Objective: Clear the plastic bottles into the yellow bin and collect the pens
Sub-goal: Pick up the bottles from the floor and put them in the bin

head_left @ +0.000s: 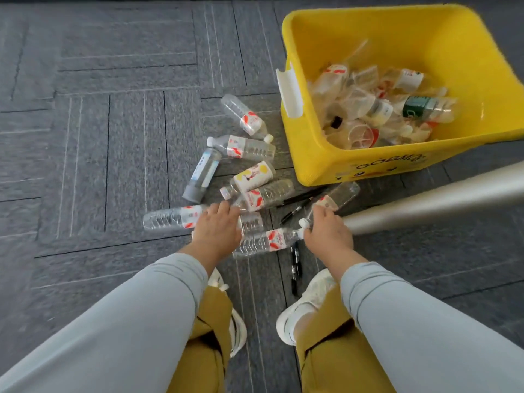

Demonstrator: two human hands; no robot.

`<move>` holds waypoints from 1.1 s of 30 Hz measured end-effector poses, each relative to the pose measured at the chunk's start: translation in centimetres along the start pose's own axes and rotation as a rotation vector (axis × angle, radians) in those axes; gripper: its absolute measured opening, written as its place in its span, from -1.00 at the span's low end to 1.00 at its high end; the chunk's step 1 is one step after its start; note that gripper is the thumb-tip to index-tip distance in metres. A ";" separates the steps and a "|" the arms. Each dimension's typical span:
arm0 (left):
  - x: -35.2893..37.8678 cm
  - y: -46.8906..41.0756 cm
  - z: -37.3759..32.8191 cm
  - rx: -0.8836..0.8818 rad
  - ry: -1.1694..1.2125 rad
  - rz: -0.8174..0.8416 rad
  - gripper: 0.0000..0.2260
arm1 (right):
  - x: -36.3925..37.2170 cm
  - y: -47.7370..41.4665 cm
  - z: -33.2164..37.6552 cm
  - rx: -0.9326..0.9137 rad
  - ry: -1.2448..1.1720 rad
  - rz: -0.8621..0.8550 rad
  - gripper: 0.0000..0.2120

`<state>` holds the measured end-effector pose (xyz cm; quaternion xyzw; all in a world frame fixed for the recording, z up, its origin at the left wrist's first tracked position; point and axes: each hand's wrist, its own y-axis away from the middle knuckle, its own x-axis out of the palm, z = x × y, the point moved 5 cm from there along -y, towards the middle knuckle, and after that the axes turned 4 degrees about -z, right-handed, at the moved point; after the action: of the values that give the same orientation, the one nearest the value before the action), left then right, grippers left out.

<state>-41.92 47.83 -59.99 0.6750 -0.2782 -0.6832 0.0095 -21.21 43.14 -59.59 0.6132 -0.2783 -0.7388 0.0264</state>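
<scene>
Two hands are down at the pile of bottles (249, 148) on the carpet floor (113, 123). The right hand (326, 231) has its grip curled round the neck end of a clear bottle (338, 197), close by a white cap (304, 222). That bottle lies long-ways from the hand, up and to the right. Its flat end points at the yellow bin (320, 163), which is just past it. So I think a short lift up and to the right would drop it in. The left hand (218, 228) lies on top of another bottle (170, 218) that stretches out to the left. Its fingers bend down, but I cannot tell if its grip is closed on anything. This hand is farther from the bin than the right one. Three black pens are on the floor too. The first pen (300, 196) and second pen (295, 212) lie just beside the right hand's fingers. The third pen (296, 265) lies near a white shoe (306, 302).
</scene>
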 end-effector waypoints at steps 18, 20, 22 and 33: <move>11.3 -5.2 5.1 0.000 -0.068 0.144 -0.54 | 16.2 -7.1 3.4 -0.258 0.279 0.255 -0.15; 12.1 -5.2 5.4 0.015 -0.079 0.166 -0.51 | 17.1 -7.5 3.1 -0.260 0.295 0.246 -0.20; 12.6 -5.2 5.5 0.024 -0.087 0.179 -0.48 | 17.5 -7.9 2.9 -0.272 0.315 0.220 -0.33; 11.3 -6.3 7.2 -0.187 0.004 0.127 -0.47 | 9.9 -7.1 1.5 -0.252 -0.184 0.048 -0.39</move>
<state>-47.27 51.44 -73.27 0.6536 -0.2554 -0.7029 0.1163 -22.93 45.91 -71.39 0.5278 -0.1994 -0.8201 0.0952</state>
